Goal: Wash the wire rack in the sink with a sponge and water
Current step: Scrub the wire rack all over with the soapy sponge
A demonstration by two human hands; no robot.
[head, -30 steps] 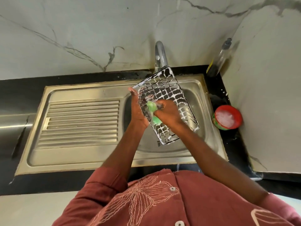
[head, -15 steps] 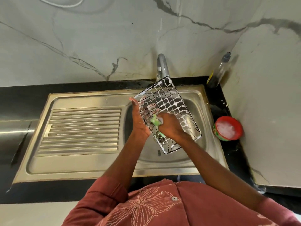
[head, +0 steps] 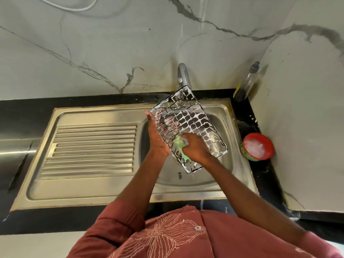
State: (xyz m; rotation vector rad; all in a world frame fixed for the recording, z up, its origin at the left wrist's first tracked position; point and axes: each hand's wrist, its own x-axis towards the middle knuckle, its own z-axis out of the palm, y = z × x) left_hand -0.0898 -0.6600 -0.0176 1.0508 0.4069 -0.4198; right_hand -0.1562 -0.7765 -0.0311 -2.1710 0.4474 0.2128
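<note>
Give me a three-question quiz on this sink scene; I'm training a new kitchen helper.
1. True or false: the wire rack lies flat on the draining board.
2. Which hand holds the green sponge? A) left hand B) right hand
3. Fill in: the red tub right of the sink holds white ____.

Key:
1. False; it is held tilted over the basin.
2. B; the left steadies the rack's edge.
3. Foam.

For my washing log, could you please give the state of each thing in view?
wire rack: tilted over sink, soapy
sponge: gripped, on rack
left hand: supports rack edge
right hand: holds sponge
faucet: no water seen
red tub: open, foamy
bottle: upright, capped
</note>
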